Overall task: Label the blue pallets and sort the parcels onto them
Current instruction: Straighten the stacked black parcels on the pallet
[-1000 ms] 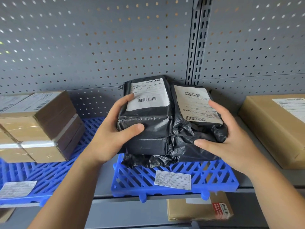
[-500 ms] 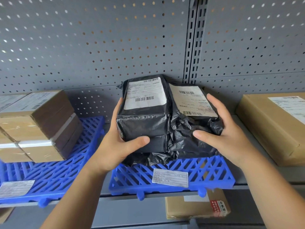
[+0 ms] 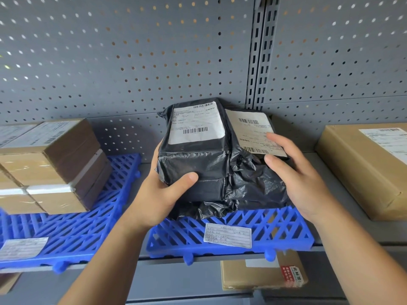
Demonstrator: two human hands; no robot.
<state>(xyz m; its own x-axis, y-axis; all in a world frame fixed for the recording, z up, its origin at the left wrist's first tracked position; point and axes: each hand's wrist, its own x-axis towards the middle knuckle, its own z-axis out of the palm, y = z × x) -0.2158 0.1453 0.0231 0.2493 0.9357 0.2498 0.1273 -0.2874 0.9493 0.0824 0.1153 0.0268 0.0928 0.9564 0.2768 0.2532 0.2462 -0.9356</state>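
Observation:
Two stacks of black plastic-wrapped parcels stand side by side on the middle blue pallet [image 3: 253, 225], which carries a white label [image 3: 228, 234] on its front. My left hand [image 3: 163, 194] grips the left black parcel [image 3: 193, 159], thumb across its front and fingers round its left side. My right hand [image 3: 295, 170] rests on the right black parcel [image 3: 253, 172], thumb on the front, fingers over its shipping label. A second blue pallet [image 3: 88, 219] at the left holds stacked brown cardboard boxes [image 3: 48, 166] and has its own label [image 3: 23, 247].
A large brown box [image 3: 365, 168] lies on the grey shelf at the right. A perforated grey back panel [image 3: 132, 51] closes the shelf behind. On the shelf below sits another brown box [image 3: 262, 274] with a red sticker.
Both hands have shifted on the black parcels: the left thumb slid right across the front, and the right hand rose so its fingers now cover the right parcel's label.

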